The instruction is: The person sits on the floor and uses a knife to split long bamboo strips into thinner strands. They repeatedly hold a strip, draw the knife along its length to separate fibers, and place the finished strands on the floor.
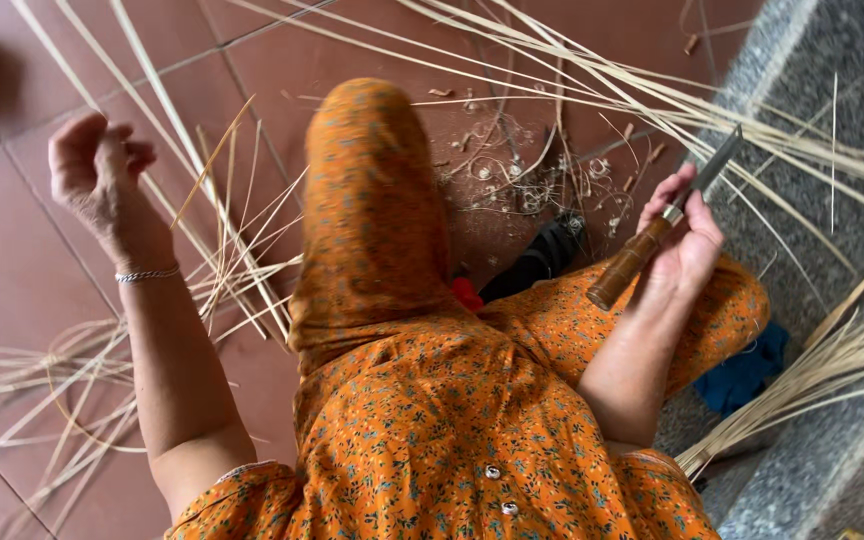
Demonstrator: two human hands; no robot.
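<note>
Here, the right hand (687, 235) has its fingers (700, 232) wrapped around the knife (664, 222) near where the brown wooden handle meets the blade. Knife's long axis runs from about 7 o'clock (handle butt) to 1 o'clock (blade tip), the grey blade pointing away from the body toward the long pale bamboo strips (652, 95) that fan across the floor.

The left hand (100, 170) is raised at 10 o'clock from the knee, fingers curled in and pressed together in a loose fist. It seems to pinch 1 thin strip (187, 165) that slants past it, but the contact itself is hidden behind the knuckles; I cannot tell for certain.

So the knife lies in the right hand, well apart from the left, with the raised knee in orange floral cloth (372, 210) between the 2 hands. The strip is nearer the left hand.

Outward: curled shavings (507, 180) on the red tiled floor (12, 290) at 12 o'clock of the knee; a bundle of strips (822, 375) on the grey stone step (832, 140) at 4 o'clock. A dark object (542, 255) behind the knee is partly hidden and unidentifiable. Strip ends are cut off by the frame edges.
</note>
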